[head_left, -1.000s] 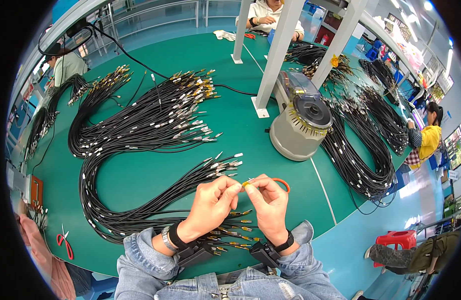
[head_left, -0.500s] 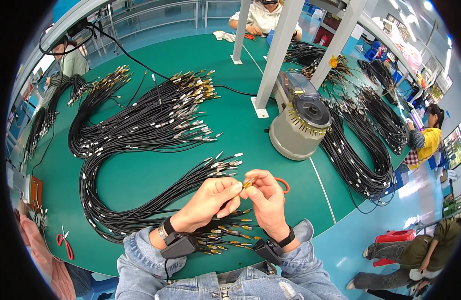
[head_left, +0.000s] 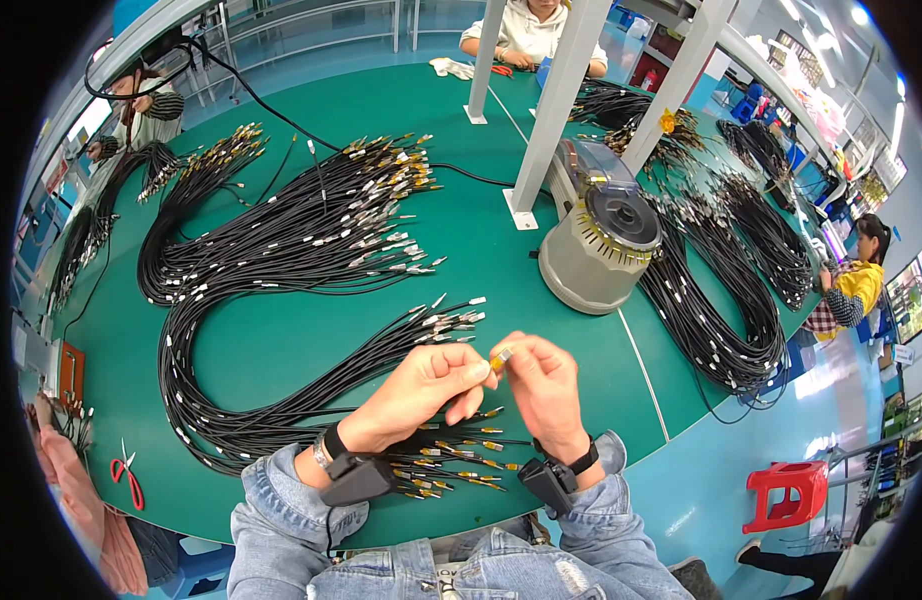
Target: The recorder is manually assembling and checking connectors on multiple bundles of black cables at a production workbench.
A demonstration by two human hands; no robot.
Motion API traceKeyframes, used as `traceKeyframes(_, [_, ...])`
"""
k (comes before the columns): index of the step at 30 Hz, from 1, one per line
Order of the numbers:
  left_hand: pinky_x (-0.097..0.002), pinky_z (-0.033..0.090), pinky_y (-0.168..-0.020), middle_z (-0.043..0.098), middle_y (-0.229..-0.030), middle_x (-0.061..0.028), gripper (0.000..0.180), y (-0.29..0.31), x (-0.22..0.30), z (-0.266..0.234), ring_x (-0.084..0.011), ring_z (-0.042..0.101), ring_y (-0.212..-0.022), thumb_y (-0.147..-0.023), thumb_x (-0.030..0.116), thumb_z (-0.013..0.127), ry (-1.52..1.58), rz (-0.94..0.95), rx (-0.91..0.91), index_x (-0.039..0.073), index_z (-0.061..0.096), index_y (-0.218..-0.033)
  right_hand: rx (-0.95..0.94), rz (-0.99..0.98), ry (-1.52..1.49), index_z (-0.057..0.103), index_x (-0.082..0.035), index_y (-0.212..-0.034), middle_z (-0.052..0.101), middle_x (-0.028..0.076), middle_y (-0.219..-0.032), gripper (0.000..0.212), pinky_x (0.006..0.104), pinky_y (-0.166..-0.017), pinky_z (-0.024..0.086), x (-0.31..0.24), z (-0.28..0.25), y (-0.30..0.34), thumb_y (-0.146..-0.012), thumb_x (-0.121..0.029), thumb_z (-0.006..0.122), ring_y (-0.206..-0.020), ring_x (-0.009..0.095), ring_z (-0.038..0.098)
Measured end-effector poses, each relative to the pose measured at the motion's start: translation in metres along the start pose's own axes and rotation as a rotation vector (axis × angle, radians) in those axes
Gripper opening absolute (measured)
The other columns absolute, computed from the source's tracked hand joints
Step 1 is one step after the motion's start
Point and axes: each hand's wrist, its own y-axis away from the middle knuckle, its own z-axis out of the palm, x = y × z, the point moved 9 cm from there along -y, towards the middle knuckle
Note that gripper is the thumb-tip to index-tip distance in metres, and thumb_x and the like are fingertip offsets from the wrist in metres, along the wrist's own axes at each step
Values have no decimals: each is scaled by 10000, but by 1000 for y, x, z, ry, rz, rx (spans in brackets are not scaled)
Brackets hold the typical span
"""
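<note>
My left hand point(head_left: 431, 390) and my right hand point(head_left: 543, 388) meet above the near part of the green table. Between their fingertips is a small cable end point(head_left: 501, 358) with amber-yellow tape on it. The left thumb and forefinger pinch it from one side, while the right fingers close on the other. Below and beside my hands lies a looped bundle of black cables point(head_left: 221, 420); its near ends carry yellow tape, its upper ends white tags. Just beyond my right hand stands a grey round tape dispenser point(head_left: 598, 255) with yellow strips around its top.
More black cable bundles lie at left point(head_left: 271, 230) and right point(head_left: 721, 300) on the green table point(head_left: 541, 400). Grey metal posts point(head_left: 553, 120) rise from it. Red scissors point(head_left: 128, 475) lie near left. Several people work around; a red stool point(head_left: 786, 497) stands at right.
The yellow-taped cable end shows more plainly between my fingers, and my right hand has shifted slightly. An orange-red ring behind my right hand is hidden now. People at the right have moved, exposing the stool.
</note>
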Motion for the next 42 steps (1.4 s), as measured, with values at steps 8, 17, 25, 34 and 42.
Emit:
traceKeyframes(8, [-377,459,-704,582,-820,-104,209,26,5,-17,-278,575,-785,-828,143,592,-1351,492,332,-26,588,-951,412,-167,205,593,38,-916,562,43,-802,152,231,-692,399,-64,-78,1,-900,-96,523,-721,115,488])
traceKeyframes(17, [-365,427,-706,521,-855,-94,223,72,-22,-33,-279,506,-813,-792,128,610,-1440,254,245,70,610,-1007,481,-192,608,616,15,-900,570,13,-781,136,207,-663,392,-150,-141,-11,-884,-100,544,-710,82,487])
traceKeyframes(25, [-338,421,-676,474,-785,-64,304,79,-20,-19,-235,470,-739,-767,99,624,-1649,294,136,96,610,-1071,516,-30,1035,636,17,-875,581,-7,-749,216,215,-665,391,-179,-204,-60,-841,-195,609,-699,80,493])
traceKeyframes(34, [-344,428,-705,510,-838,-82,291,82,-5,-31,-259,500,-795,-757,114,639,-1532,272,215,82,608,-1044,303,224,930,645,-89,-840,588,-46,-768,136,219,-643,352,-147,-191,-74,-832,-215,595,-718,59,488])
traceKeyframes(42, [-361,435,-718,538,-867,-83,211,81,49,-81,-274,523,-834,-732,120,663,-1666,325,631,57,593,-920,347,34,500,612,-83,-894,592,-24,-834,121,218,-688,350,-160,-163,-65,-833,-187,602,-745,71,497])
